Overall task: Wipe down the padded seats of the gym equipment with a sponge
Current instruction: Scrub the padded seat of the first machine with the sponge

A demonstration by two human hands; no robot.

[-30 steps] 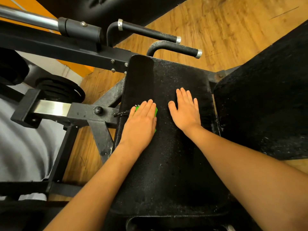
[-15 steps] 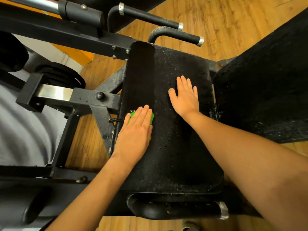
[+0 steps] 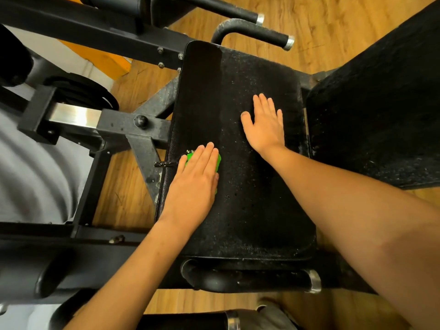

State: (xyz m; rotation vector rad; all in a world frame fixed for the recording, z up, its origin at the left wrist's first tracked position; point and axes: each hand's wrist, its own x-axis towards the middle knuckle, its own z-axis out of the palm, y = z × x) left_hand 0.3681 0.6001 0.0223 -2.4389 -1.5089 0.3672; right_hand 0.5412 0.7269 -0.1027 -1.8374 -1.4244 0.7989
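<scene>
Left hand [image 3: 194, 184] lies flat on the sponge [image 3: 190, 158], fingers straight and together. It's pressing, not gripping. Only green slivers show past the fingertips and at the hand's right side. The sponge sits at the left edge of the seat pad [image 3: 252, 210], roughly mid-length.

Right hand [image 3: 264, 126] is flat too, fingers spread, holding nothing, braced on the pad's right half. It's farther from us than the left hand and well apart from the sponge.

Key geometry: the pad's long axis runs from the near edge by us to the far edge under the handle [image 3: 252, 32]. A dark glossy strip [image 3: 202, 91] runs along the left edge from the sponge to the far-left corner, and we read that as the wiped lane. Everything right of it looks speckled grey, so the unwiped area lies right of the sponge, toward the right hand. The near-left corner by the left wrist is probably not done, but the forearm makes it hard to call.

Our judgement: first lane nearly finished, most of this pad to go. The back pad [image 3: 381, 103] on the right looks dusty as well. The next lane means setting the sponge just to the right and stroking along the long axis. The right hand sits in that path and will need to move off.
</scene>
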